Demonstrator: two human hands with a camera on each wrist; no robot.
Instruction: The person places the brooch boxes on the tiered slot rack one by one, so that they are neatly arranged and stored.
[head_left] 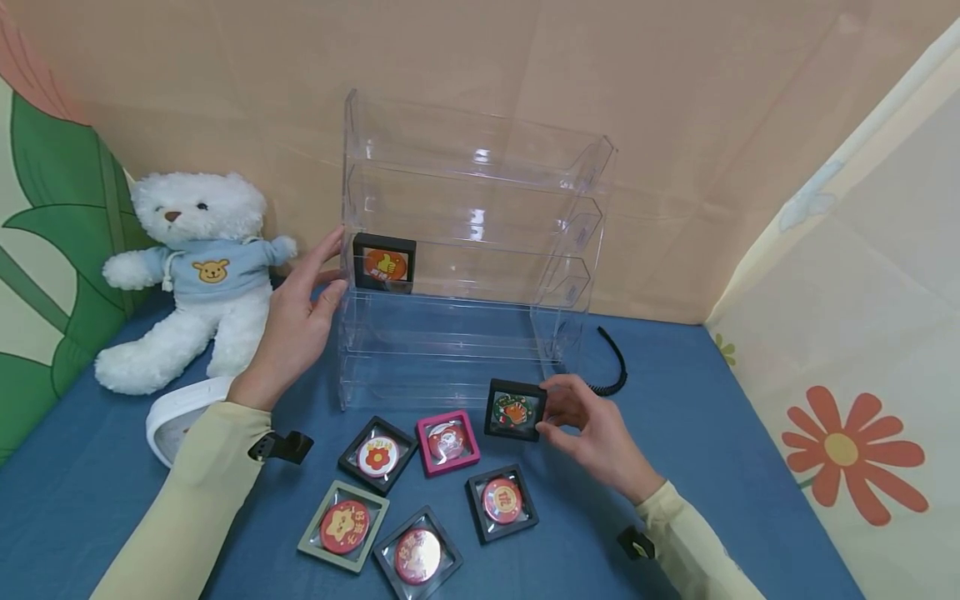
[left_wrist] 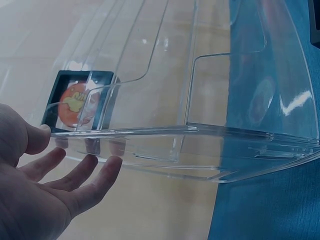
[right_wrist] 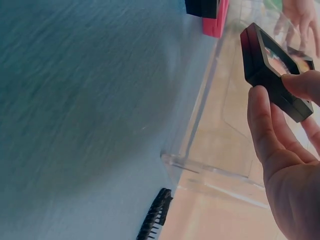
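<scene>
A clear acrylic tiered shelf (head_left: 465, 250) stands on the blue cloth. A black framed orange badge (head_left: 384, 262) sits at the left end of one tier, also seen through the plastic in the left wrist view (left_wrist: 75, 102). My left hand (head_left: 333, 262) lies with straight fingers against the shelf's left side wall (left_wrist: 165, 150), holding nothing. My right hand (head_left: 546, 408) pinches a black framed badge with a green and red picture (head_left: 513, 410) just in front of the shelf's lower right corner. In the right wrist view this frame (right_wrist: 260, 55) is tilted between thumb and fingers (right_wrist: 260, 115).
Several framed badges lie on the cloth in front of the shelf, among them a pink one (head_left: 447, 440) and a grey one (head_left: 343, 526). A white teddy bear (head_left: 195, 267) sits at the left with a white round object (head_left: 176, 417) beside it. A black coiled cable (head_left: 611, 367) lies right of the shelf.
</scene>
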